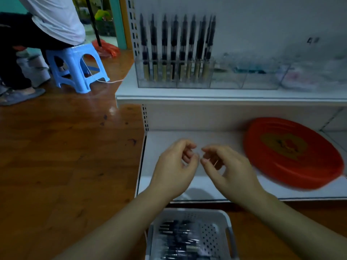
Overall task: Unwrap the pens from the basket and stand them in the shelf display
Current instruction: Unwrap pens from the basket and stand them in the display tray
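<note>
Between pens: both hands empty above the basket (189, 214)
Left hand (174, 166) and right hand (229, 166) hang with fingers loosely curled; next, likely reach down for a wrapped pen (178, 235)

Both bare forearms reach forward from the lower edge of the view and converge, so the two hands meet close together over the front part of the lower shelf (187, 136), backs turned up toward the camera. The left hand (174, 164) has its fingers curled inward, thumb and fingertips drawn toward each other at its right side. The right hand (228, 166) mirrors it, fingers bent and thumb tip pointing left. The fingertips of the two hands nearly touch. Whether anything is pinched between them cannot be told; the picture is blurred there.
</note>
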Available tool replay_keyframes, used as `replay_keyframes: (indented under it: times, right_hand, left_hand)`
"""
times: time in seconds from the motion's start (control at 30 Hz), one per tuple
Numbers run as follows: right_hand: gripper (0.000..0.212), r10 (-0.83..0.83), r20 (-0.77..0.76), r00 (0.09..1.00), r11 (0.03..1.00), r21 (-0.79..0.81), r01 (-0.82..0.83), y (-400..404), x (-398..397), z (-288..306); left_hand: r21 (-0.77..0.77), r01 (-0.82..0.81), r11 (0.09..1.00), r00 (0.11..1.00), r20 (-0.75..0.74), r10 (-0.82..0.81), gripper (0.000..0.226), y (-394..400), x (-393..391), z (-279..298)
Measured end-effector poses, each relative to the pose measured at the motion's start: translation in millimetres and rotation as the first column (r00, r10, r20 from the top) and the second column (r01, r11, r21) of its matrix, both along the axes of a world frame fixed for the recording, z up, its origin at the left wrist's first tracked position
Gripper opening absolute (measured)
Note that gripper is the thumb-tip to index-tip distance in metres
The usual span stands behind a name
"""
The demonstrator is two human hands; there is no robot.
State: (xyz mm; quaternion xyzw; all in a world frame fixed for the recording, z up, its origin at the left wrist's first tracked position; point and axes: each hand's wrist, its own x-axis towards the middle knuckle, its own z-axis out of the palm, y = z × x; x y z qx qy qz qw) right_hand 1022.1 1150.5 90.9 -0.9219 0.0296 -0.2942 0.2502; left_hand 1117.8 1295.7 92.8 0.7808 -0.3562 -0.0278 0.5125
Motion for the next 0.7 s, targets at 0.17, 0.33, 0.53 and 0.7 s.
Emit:
replay_keyframes:
  times: [0.17, 0.33, 0.53, 0.7]
  right_hand:
    - [0.033, 0.074, -0.335, 0.939, 0.997, 0.009, -0.075, -7, -30, -70]
    - [0.043, 0.152, -0.574, 0.805, 0.983, -0.001, -0.186, -4, -47, -119]
    - [0.049, 0.177, -0.806, 0.565, 0.959, 0.013, -0.282, 0, -48, -163]
    - [0.019, 0.089, -0.95, 0.301, 0.915, -0.042, -0.402, 10, -50, -188]
  left_hand:
    - [0.245, 0.138, 0.96, 0.988, -0.096, -0.117, 0.017, 9, -10, -63]
    - [0.5, 0.254, 0.828, 0.962, -0.223, -0.16, 0.024, 20, -22, -117]
    - [0.684, 0.385, 0.62, 0.922, -0.314, -0.227, 0.015, 30, -35, -156]
    - [0.74, 0.52, 0.426, 0.854, -0.45, -0.262, 0.009, 39, -41, -178]
